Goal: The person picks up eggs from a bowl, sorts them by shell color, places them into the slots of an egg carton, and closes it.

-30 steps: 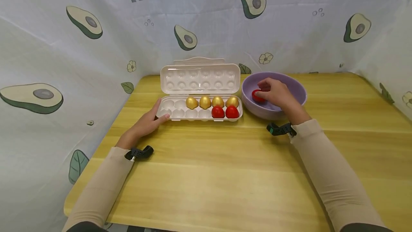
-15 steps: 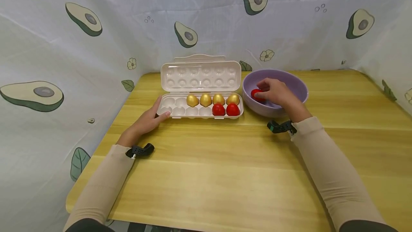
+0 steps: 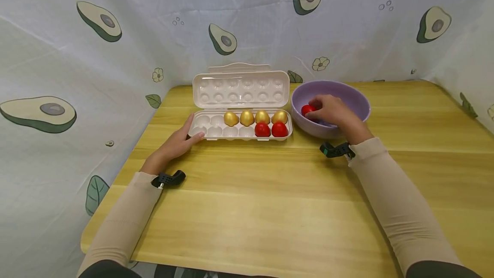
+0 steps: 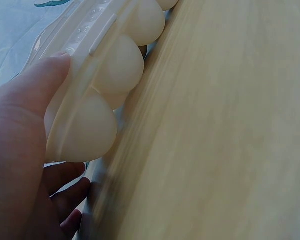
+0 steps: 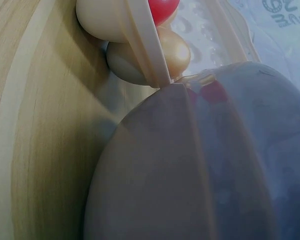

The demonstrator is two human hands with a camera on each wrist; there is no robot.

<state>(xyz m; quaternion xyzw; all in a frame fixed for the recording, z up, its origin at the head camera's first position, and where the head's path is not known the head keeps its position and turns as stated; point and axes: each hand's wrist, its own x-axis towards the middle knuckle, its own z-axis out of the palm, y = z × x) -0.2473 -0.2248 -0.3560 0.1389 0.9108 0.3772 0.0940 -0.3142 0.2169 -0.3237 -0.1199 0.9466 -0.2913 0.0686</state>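
Observation:
My left hand [image 3: 173,144] holds the left end of an opened pale plastic egg carton [image 3: 241,90]. In the left wrist view the thumb [image 4: 52,70] lies over the rim and the other fingers reach beneath the rounded cups [image 4: 87,127]. Several gold eggs [image 3: 247,118] line the carton's back row; two red eggs [image 3: 262,129] occupy the right end of the front row. Inside the purple bowl [image 3: 356,100], my right hand [image 3: 333,110] pinches a red egg [image 3: 307,109], partly covered by the fingers. The right wrist view shows the bowl's outside [image 5: 145,165], not the hand.
The bowl stands close against the carton's right end on a wooden table [image 3: 247,200]. Behind rises a white curtain [image 3: 258,20] printed with avocados. The carton's lid leans back toward it. Unfilled cups [image 3: 208,125] are at the carton's left.
The head view has tilted slightly, so the scene sits a little higher in it. The right fingers have shifted slightly around the red egg in the bowl; the left hand keeps its hold.

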